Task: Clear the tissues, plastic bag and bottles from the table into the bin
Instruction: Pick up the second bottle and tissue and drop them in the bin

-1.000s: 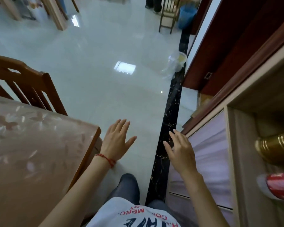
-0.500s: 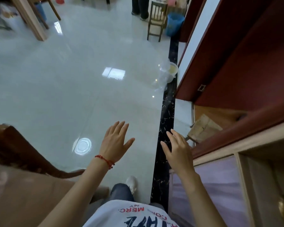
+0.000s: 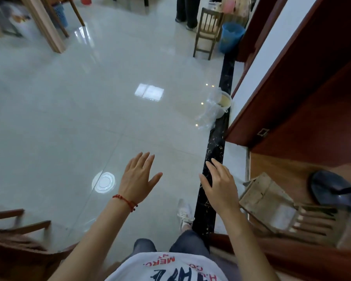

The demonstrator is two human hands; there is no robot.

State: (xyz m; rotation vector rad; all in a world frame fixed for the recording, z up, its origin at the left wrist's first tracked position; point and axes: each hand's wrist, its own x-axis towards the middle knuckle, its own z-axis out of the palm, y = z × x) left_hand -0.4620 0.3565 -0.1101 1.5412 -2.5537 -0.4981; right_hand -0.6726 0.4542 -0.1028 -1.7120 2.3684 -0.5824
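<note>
My left hand (image 3: 137,178) and my right hand (image 3: 219,184) are both held out in front of me over the pale tiled floor, fingers straight and spread, holding nothing. A blue bin (image 3: 230,36) stands far ahead against the right wall, beside a small wooden chair (image 3: 207,31). Nearer, a clear plastic bag (image 3: 208,113) lies on the floor next to a white bucket (image 3: 224,104) by the dark floor strip. No tissues or bottles are in sight, and the table is out of view.
A wooden chair (image 3: 18,238) sits at lower left. At right a red-brown door (image 3: 304,102) stands open, with a wooden stool (image 3: 272,201) and a dark fan base (image 3: 330,186) behind it. A person's legs (image 3: 187,12) stand far ahead. Table legs (image 3: 43,25) rise at upper left.
I have walked forward past the table and the shelf cabinet, both now out of view. The bucket, bag and blue bin are closer. Both hands keep the same open pose.
</note>
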